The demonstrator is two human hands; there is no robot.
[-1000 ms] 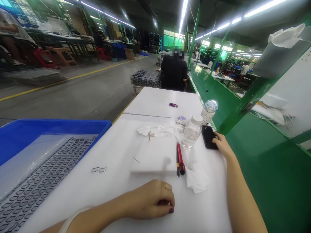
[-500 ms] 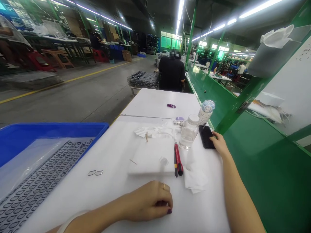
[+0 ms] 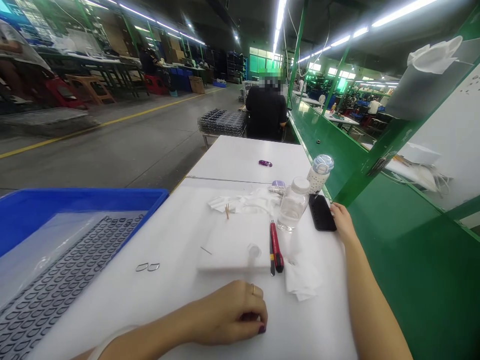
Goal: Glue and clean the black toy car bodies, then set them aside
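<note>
My left hand (image 3: 238, 310) rests on the white table, its fingers curled into a loose fist with nothing visible in them. A white block (image 3: 232, 245) lies just beyond it, with a small clear round cap (image 3: 254, 251) and several toothpicks (image 3: 227, 211) on it. At the table's right edge, my right hand (image 3: 343, 222) lies beside a black phone (image 3: 322, 213), fingers stretched forward and apparently just off its side. To the right of the block are a red utility knife (image 3: 276, 247) and a slim dark tool with a yellow band (image 3: 272, 265).
A clear jar (image 3: 292, 206) and a dotted bottle (image 3: 319, 175) stand near the phone. Crumpled tissues (image 3: 303, 280) lie by the knife. Two D-shaped rings (image 3: 147, 267) sit at left, near a blue bin (image 3: 150, 200) holding rows of similar rings. A person (image 3: 265, 112) sits ahead.
My right hand has drawn slightly right, its fingers coming off the phone's edge. The left hand stays in place. The view has shifted very slightly.
</note>
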